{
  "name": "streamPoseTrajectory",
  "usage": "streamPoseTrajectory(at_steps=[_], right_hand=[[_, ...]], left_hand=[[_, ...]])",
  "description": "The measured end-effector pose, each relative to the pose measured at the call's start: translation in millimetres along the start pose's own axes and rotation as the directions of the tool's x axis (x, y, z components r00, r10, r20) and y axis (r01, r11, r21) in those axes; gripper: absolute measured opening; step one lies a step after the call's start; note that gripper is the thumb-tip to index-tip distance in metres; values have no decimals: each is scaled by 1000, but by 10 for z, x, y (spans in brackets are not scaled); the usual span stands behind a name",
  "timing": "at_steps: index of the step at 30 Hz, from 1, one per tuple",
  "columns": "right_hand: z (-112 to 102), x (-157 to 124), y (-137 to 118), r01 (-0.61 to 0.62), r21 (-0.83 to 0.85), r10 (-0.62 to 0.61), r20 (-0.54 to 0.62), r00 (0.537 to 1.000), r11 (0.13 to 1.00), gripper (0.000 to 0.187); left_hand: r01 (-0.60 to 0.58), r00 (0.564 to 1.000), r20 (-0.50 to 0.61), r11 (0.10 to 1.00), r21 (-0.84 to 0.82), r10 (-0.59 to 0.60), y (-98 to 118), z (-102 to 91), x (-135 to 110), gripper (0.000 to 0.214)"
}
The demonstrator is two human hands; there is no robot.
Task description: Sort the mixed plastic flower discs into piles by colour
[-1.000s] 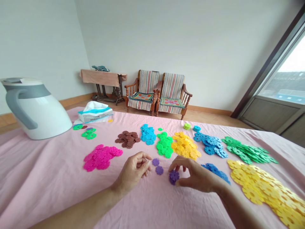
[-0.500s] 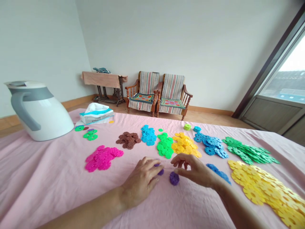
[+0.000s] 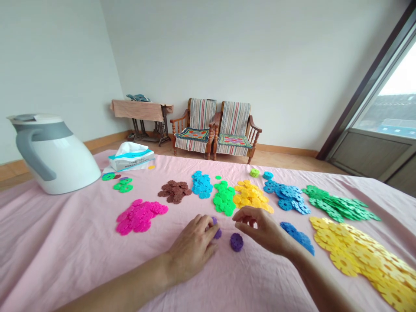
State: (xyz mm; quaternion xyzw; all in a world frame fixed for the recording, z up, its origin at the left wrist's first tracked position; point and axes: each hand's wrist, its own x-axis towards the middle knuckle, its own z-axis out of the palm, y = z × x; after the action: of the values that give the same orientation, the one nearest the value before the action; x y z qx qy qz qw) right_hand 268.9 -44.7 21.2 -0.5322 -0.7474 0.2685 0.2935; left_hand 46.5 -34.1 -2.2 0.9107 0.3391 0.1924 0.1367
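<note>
My left hand [image 3: 194, 242] rests low over the pink cloth, its fingers bent onto loose purple snowflake discs [image 3: 217, 234]. The fingertips partly hide these discs. Between my hands a short round stack of purple snowflake discs [image 3: 237, 242] sits on the cloth. My right hand [image 3: 260, 227] hovers just beyond and to the right of that stack. Its fingers are curved, the thumb stands apart from them, and no disc shows in it. Piles of light green discs [image 3: 224, 198] and yellow-orange discs [image 3: 251, 197] lie just past my hands.
Magenta [image 3: 139, 216], brown [image 3: 174, 191], sky-blue [image 3: 202, 185], blue [image 3: 290, 198] and dark green discs [image 3: 339, 203] lie in piles. A large yellow pile [image 3: 360, 247] covers the right. A white kettle [image 3: 68, 160] and a tissue box [image 3: 131, 159] stand at the left.
My left fingers have drawn back and curled a little, showing more of the loose purple discs. My right hand has barely moved, and the purple stack stays in place.
</note>
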Motion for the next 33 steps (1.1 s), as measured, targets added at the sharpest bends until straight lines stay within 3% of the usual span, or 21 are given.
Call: streamPoseTrajectory(at_steps=[7, 9, 11, 13, 16, 18, 20, 26, 33], right_hand=[[44, -35, -31, 3, -12, -3, -6, 1000, 1000, 13], [64, -41, -53, 25, -24, -25, -17, 1000, 999, 12], [96, -53, -97, 66, -45, -69, -46, 997, 997, 10], [142, -78, -165, 116, -81, -122, -66, 990, 990, 12], [235, -131, -282, 171, -155, -177, -27, 984, 973, 22], [304, -162, -338, 206, -211, -212, -8, 977, 956, 29], [360, -177, -368, 240, -265, -250, -4, 968, 934, 33], [364, -162, -446, 280, -389, -289, 35, 957, 878, 8], [285, -183, -468, 328, -459, -330, 80, 941, 826, 5]], left_hand=[[-37, 999, 16, 997, -63, 38, -1, -95, 29, 10], [-57, 998, -9, 995, -86, 57, -35, -70, 24, 14], [-9, 998, -60, 983, -182, -2, -75, -31, 24, 21], [98, 984, -102, 922, -375, -146, -109, -2, 31, 19], [209, 947, -30, 687, -696, -319, -119, 5, 49, 18], [220, 944, 39, 537, -815, -328, -97, -5, 55, 26], [217, 949, 77, 452, -865, -306, -70, -12, 51, 33], [231, 952, 129, 371, -900, -278, -55, 0, 26, 40], [247, 951, 147, 379, -892, -272, -37, -11, 34, 38]])
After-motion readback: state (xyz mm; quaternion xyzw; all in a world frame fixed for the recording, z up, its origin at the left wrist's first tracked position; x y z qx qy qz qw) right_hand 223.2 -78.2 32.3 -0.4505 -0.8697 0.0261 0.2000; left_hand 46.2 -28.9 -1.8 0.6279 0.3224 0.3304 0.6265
